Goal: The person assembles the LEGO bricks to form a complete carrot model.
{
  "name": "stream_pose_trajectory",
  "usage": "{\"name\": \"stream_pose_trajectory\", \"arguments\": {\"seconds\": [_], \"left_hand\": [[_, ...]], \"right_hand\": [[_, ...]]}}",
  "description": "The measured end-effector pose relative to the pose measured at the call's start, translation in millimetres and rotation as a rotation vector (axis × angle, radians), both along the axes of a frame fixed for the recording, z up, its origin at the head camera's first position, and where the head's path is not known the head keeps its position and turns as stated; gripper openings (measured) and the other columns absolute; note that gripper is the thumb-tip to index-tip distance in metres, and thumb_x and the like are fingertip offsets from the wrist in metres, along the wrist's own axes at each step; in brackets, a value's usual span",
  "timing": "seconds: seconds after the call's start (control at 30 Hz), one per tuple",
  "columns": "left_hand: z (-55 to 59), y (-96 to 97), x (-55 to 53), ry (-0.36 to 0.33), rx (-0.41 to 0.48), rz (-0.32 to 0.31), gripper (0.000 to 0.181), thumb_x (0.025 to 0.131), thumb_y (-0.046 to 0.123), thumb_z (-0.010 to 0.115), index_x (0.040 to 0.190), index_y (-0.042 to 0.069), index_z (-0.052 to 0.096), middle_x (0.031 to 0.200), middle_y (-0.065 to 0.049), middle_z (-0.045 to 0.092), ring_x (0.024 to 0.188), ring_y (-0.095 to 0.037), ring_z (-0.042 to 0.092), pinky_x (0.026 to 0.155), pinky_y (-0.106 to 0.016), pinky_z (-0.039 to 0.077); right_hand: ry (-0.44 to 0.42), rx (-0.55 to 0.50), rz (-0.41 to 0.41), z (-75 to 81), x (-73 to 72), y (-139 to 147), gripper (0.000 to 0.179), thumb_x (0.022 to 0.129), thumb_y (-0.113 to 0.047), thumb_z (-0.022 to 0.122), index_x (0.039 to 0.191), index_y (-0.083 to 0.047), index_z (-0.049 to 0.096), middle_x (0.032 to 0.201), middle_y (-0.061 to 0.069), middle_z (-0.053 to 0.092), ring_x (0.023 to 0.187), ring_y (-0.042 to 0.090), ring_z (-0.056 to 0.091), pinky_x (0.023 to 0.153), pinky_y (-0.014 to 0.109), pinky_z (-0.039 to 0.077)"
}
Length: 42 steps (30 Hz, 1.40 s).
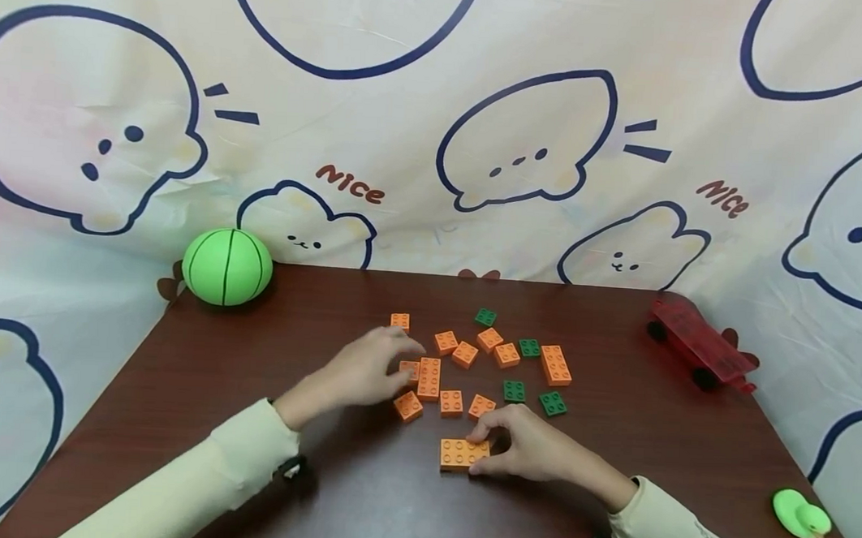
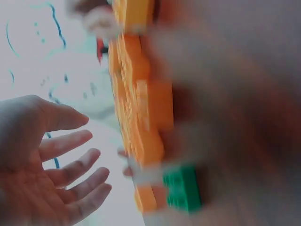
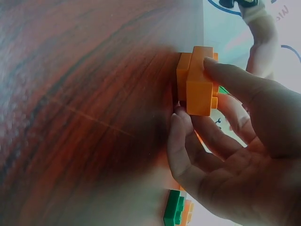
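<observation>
My right hand (image 1: 531,445) pinches a long orange building brick (image 1: 456,456) by its right end, near the front of the scattered bricks. In the right wrist view the thumb lies along one side of this orange brick (image 3: 200,89), whose studs point toward the palm side. My left hand (image 1: 367,369) hovers at the left of the group with its fingers spread and relaxed, holding nothing. Under its fingertips are a small orange brick (image 1: 409,370) and a long orange brick (image 1: 429,379). In the left wrist view the open palm (image 2: 21,183) is beside the orange bricks (image 2: 157,103).
Several small orange bricks (image 1: 451,402) and several green bricks (image 1: 514,391) lie loose mid-table, with another long orange brick (image 1: 556,366) at their right. A green ball (image 1: 228,267) sits back left, a red toy skateboard (image 1: 701,340) back right, and a green duck (image 1: 801,514) front right.
</observation>
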<state>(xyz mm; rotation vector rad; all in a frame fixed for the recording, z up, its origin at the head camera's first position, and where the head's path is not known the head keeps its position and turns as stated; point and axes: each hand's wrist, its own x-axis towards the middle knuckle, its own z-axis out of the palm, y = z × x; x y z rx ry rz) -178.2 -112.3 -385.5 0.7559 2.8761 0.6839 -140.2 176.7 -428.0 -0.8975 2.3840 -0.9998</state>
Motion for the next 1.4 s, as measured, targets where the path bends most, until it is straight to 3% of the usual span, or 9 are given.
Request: {"name": "stream_pose_trajectory", "arguments": {"seconds": [0.3, 0.5, 0.6, 0.73, 0.87, 1.0, 1.1, 1.27, 1.4], "left_hand": [[-9.7, -19.7, -42.0, -0.025, -0.096, 0.118, 0.048, 0.096, 0.021, 0.073, 0.143, 0.013, 0.062, 0.139, -0.015, 0.058, 0.124, -0.032, 0.057, 0.101, -0.053, 0.054], [-24.3, -15.8, -60.9, -0.101, -0.112, 0.119, 0.060, 0.099, 0.022, 0.070, 0.154, 0.016, 0.049, 0.158, -0.017, 0.045, 0.142, -0.037, 0.048, 0.111, -0.059, 0.046], [-27.4, -12.9, -65.5, -0.073, -0.117, 0.110, 0.058, 0.099, 0.021, 0.069, 0.153, 0.015, 0.049, 0.159, -0.018, 0.043, 0.143, -0.039, 0.046, 0.111, -0.060, 0.045], [-25.5, -9.4, -63.4, 0.045, -0.101, 0.091, 0.050, 0.098, 0.021, 0.070, 0.147, 0.015, 0.058, 0.155, -0.018, 0.048, 0.143, -0.040, 0.043, 0.113, -0.059, 0.043], [-20.6, 0.4, -53.0, 0.101, -0.086, 0.009, 0.041, 0.096, 0.036, 0.073, 0.134, 0.018, 0.070, 0.140, -0.010, 0.064, 0.132, -0.032, 0.053, 0.109, -0.052, 0.048], [-19.8, 15.0, -40.0, 0.073, -0.105, -0.042, 0.050, 0.093, 0.052, 0.072, 0.128, 0.017, 0.073, 0.122, -0.003, 0.075, 0.110, -0.022, 0.064, 0.092, -0.043, 0.054], [-21.3, 23.9, -32.8, 0.037, -0.116, -0.037, 0.053, 0.093, 0.051, 0.073, 0.130, 0.014, 0.071, 0.102, -0.002, 0.077, 0.083, -0.017, 0.064, 0.068, -0.033, 0.050], [-22.7, 33.0, -28.2, -0.041, -0.143, -0.008, 0.048, 0.093, 0.038, 0.075, 0.135, 0.016, 0.068, 0.061, 0.001, 0.052, 0.047, -0.013, 0.039, 0.047, -0.027, 0.026], [-21.9, 38.1, -28.4, -0.064, -0.166, 0.000, 0.050, 0.091, 0.032, 0.074, 0.138, 0.017, 0.066, 0.071, 0.000, 0.062, 0.046, -0.012, 0.041, 0.046, -0.026, 0.027]], "right_hand": [[0.000, -0.006, -0.002, 0.4, 0.8, 0, 0.021, 0.086, -0.033, 0.085, 0.101, -0.022, 0.076, 0.102, -0.010, 0.075, 0.089, -0.002, 0.061, 0.079, 0.022, 0.054], [-0.007, -0.002, -0.006, -1.0, 2.3, 1, 0.021, 0.086, -0.033, 0.085, 0.101, -0.022, 0.076, 0.102, -0.010, 0.074, 0.089, -0.002, 0.061, 0.079, 0.022, 0.054], [-0.007, -0.011, -0.003, -1.7, 2.6, 1, 0.021, 0.086, -0.033, 0.085, 0.101, -0.022, 0.076, 0.102, -0.010, 0.074, 0.089, -0.001, 0.061, 0.079, 0.023, 0.054], [-0.007, -0.024, 0.006, -2.4, 1.8, 0, 0.021, 0.087, -0.034, 0.084, 0.102, -0.022, 0.076, 0.103, -0.009, 0.074, 0.090, -0.001, 0.062, 0.079, 0.023, 0.055], [-0.008, -0.028, 0.004, -1.1, 0.2, -1, 0.020, 0.087, -0.033, 0.084, 0.102, -0.022, 0.076, 0.102, -0.009, 0.074, 0.090, -0.001, 0.063, 0.079, 0.023, 0.055], [-0.010, -0.021, -0.002, 0.9, -0.8, 1, 0.020, 0.086, -0.032, 0.084, 0.101, -0.021, 0.076, 0.101, -0.009, 0.074, 0.088, -0.001, 0.062, 0.077, 0.022, 0.054], [-0.011, -0.016, 0.000, 0.8, -1.0, 2, 0.020, 0.087, -0.032, 0.084, 0.101, -0.021, 0.076, 0.100, -0.009, 0.074, 0.087, -0.002, 0.061, 0.077, 0.021, 0.054], [-0.015, -0.026, 0.004, -1.5, -0.2, 2, 0.020, 0.087, -0.033, 0.084, 0.102, -0.021, 0.076, 0.101, -0.010, 0.074, 0.088, -0.001, 0.061, 0.078, 0.022, 0.054], [-0.011, -0.036, 0.008, -2.1, 0.2, 1, 0.020, 0.087, -0.032, 0.084, 0.101, -0.021, 0.075, 0.101, -0.010, 0.074, 0.088, -0.001, 0.062, 0.079, 0.023, 0.055]]}}
